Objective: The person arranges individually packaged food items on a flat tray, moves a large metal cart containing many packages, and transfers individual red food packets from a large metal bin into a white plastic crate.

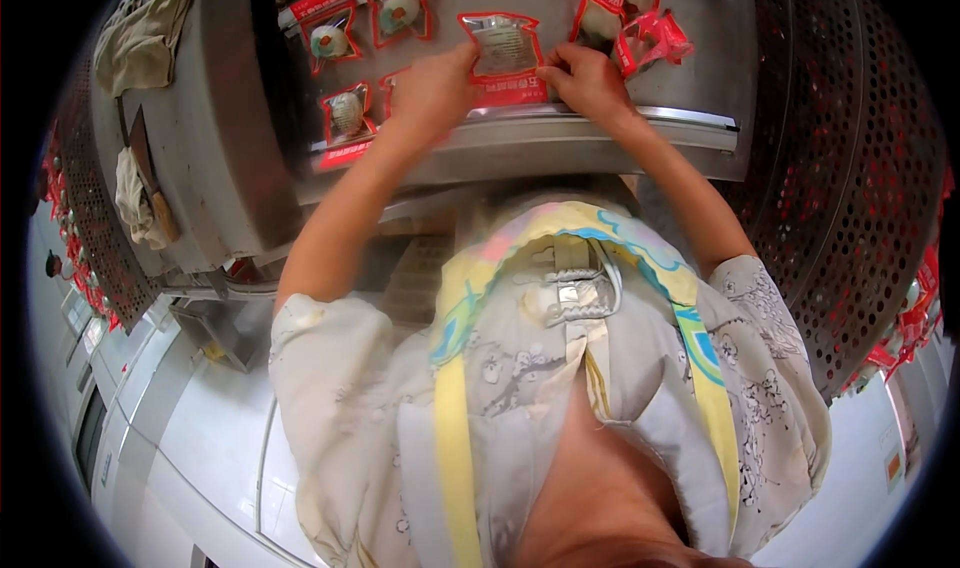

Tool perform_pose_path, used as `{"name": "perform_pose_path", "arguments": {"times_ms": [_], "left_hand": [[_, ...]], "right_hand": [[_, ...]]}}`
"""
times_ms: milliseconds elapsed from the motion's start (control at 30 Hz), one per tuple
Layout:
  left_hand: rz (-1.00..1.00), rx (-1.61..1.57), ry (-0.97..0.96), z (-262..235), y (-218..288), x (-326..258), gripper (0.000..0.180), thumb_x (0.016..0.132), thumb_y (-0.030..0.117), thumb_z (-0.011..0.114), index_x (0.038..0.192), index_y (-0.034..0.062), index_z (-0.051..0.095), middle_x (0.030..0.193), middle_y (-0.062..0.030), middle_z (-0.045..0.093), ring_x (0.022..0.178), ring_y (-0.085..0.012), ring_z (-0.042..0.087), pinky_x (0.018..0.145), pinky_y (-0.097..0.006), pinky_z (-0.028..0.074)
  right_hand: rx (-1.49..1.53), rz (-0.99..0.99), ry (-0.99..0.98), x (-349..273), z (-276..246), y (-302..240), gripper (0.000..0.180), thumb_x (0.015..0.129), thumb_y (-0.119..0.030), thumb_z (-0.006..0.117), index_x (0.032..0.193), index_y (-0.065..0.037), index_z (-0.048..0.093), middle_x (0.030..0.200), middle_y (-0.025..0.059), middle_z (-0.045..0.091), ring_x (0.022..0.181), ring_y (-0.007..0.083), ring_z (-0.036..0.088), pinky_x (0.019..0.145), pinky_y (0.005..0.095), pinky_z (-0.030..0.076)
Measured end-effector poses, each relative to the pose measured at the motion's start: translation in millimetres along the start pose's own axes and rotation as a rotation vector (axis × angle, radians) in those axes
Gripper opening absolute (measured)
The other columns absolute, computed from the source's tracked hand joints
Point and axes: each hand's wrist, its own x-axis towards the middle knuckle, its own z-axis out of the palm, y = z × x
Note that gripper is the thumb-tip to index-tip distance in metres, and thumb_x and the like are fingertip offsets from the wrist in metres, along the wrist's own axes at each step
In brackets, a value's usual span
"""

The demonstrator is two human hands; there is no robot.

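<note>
A clear plastic pouch with red edges (505, 43) lies on the metal work surface between my hands, its contents hard to make out. My left hand (435, 93) is closed at the pouch's left edge, its fingertips partly hidden. At the right edge, the thumb and forefinger of my right hand (590, 83) pinch the pouch. Several similar pouches, each with a pale round, egg-like thing inside, lie left of my hands, such as one upper pouch (401, 13) and one lower pouch (347, 114). Just beyond my right hand is a jumbled pile of red pouches (630, 28).
Metal rails (690, 133) edge the work surface in front of me. To the right stands a perforated metal panel (840, 168). On the left steel counter are a cloth (150, 38), a knife with a wooden handle (162, 216) and a crumpled cloth (135, 203).
</note>
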Motion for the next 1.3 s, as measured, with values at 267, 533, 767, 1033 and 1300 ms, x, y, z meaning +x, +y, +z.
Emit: {"name": "perform_pose_path", "arguments": {"times_ms": [267,533,767,1033,1300], "left_hand": [[-0.063,0.191,-0.029,12.6,-8.8,-12.2,0.045,0.071,0.022,0.069,0.111,0.0140,0.050,0.081,-0.0089,0.065,0.080,-0.0311,0.062,0.067,-0.044,0.047],[-0.013,0.025,0.191,18.4,-13.9,-11.3,0.031,0.074,0.019,0.063,0.099,0.0083,0.047,0.074,-0.0085,0.065,0.074,-0.0310,0.062,0.062,-0.044,0.046],[0.060,0.106,0.185,14.4,-16.5,-32.1,0.021,0.075,0.015,0.059,0.093,0.0099,0.049,0.076,-0.0114,0.062,0.074,-0.0327,0.061,0.062,-0.043,0.047],[0.585,0.121,0.073,25.4,-10.0,-44.3,0.017,0.074,0.019,0.064,0.088,0.0108,0.060,0.084,-0.0071,0.057,0.083,-0.0267,0.058,0.065,-0.037,0.048],[0.359,-0.371,0.450,22.4,43.4,52.4,0.024,0.080,0.023,0.062,0.099,0.0084,0.061,0.091,-0.0098,0.063,0.082,-0.0278,0.061,0.067,-0.037,0.049]], "right_hand": [[-0.132,-0.153,-0.166,-2.5,-1.6,8.1,0.024,0.072,-0.027,0.069,0.076,-0.004,0.062,0.073,0.0149,0.061,0.070,0.0309,0.060,0.063,0.0390,0.046],[-0.179,0.052,-0.124,-14.1,5.5,-13.2,0.026,0.072,-0.030,0.069,0.075,-0.005,0.064,0.072,0.0132,0.062,0.068,0.0292,0.060,0.062,0.0389,0.046],[-0.246,0.109,-0.072,-25.6,8.4,-28.4,0.026,0.068,-0.031,0.072,0.075,-0.006,0.068,0.073,0.0121,0.063,0.070,0.0280,0.061,0.065,0.0376,0.047],[-0.245,0.034,0.075,-40.4,6.5,-30.9,0.021,0.073,-0.027,0.068,0.079,-0.006,0.068,0.076,0.0104,0.061,0.070,0.0247,0.060,0.064,0.0346,0.046],[-0.007,-0.103,0.144,-39.0,-10.2,-28.2,0.015,0.076,-0.019,0.062,0.083,-0.005,0.065,0.082,0.0128,0.061,0.077,0.0295,0.060,0.068,0.0369,0.047]]}}
